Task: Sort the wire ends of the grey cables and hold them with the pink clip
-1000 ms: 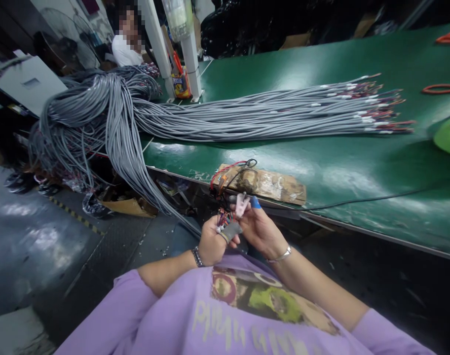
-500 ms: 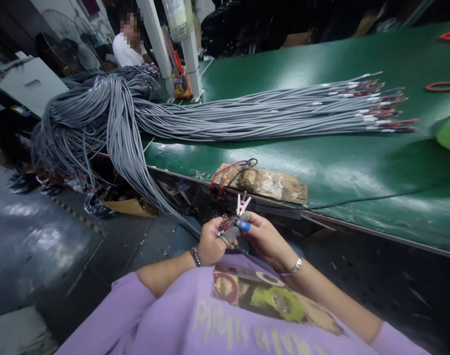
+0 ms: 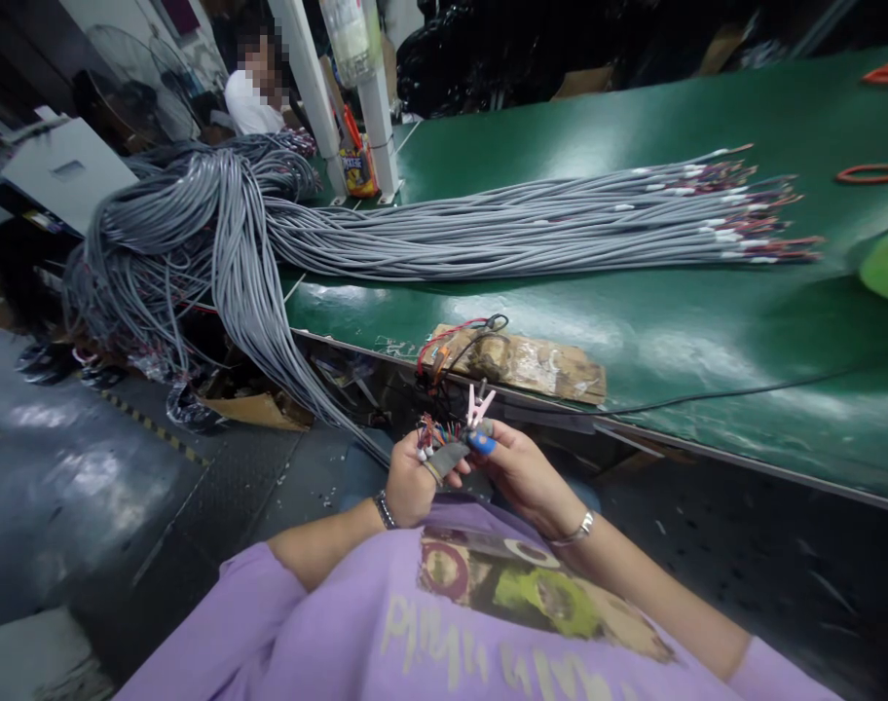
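Note:
My left hand (image 3: 409, 479) is closed round grey cables (image 3: 334, 417) near their ends, and a grey cover wraps its thumb. Thin coloured wires (image 3: 430, 428) and small white sleeves stick out above its fingers. My right hand (image 3: 521, 469), with blue tape on the thumb, pinches at the wire ends just to the right; what lies between its fingertips is too small to make out. Directly above the right fingertips is a pink clothespin (image 3: 478, 405), by the bench edge. Whether the fingers touch it I cannot tell.
On the green bench (image 3: 678, 312) lies a long bundle of grey cables (image 3: 488, 234), heaped at left. A wooden board (image 3: 553, 368) with red and black leads sits at the front edge. A black cord (image 3: 692, 397) crosses the bench. A person (image 3: 254, 97) sits at the back left.
My left hand has shifted slightly left and down, away from the right fingertips. More coloured wires and white sleeves show between the hands. My right hand stays almost in place.

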`<action>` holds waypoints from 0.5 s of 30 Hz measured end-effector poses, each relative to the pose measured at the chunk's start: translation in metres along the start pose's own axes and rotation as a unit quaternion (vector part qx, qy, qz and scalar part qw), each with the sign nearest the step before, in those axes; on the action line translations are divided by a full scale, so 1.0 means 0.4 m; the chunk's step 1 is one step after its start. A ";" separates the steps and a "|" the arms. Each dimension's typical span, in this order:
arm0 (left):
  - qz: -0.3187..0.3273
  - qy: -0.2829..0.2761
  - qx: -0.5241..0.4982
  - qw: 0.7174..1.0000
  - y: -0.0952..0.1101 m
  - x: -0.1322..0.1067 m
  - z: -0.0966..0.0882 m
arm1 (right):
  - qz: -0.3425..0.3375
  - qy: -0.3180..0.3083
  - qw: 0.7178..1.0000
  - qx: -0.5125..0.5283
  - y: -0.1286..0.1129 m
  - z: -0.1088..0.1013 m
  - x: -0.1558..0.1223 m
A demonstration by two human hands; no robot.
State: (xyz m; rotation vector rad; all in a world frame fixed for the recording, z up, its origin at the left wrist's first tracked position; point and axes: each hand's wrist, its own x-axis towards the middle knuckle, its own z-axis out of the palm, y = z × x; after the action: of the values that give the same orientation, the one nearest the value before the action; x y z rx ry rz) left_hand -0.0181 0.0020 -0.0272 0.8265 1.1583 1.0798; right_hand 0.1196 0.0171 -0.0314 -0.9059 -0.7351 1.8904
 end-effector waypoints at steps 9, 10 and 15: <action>-0.013 -0.015 0.005 1.000 0.008 0.000 -0.006 | -0.062 0.093 0.991 -0.071 -0.006 -0.006 0.000; -0.017 -0.019 0.001 1.000 0.013 0.000 -0.005 | -0.048 0.087 0.993 -0.062 -0.007 -0.005 0.000; -0.043 -0.015 -0.030 0.999 0.028 0.000 -0.010 | 0.005 0.043 0.999 -0.024 -0.002 -0.007 0.004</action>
State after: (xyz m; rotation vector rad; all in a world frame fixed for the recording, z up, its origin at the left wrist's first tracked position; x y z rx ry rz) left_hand -0.0243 0.0053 -0.0177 0.7373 1.1205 1.0238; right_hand 0.1218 0.0195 -0.0328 -1.0159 -0.7271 1.8366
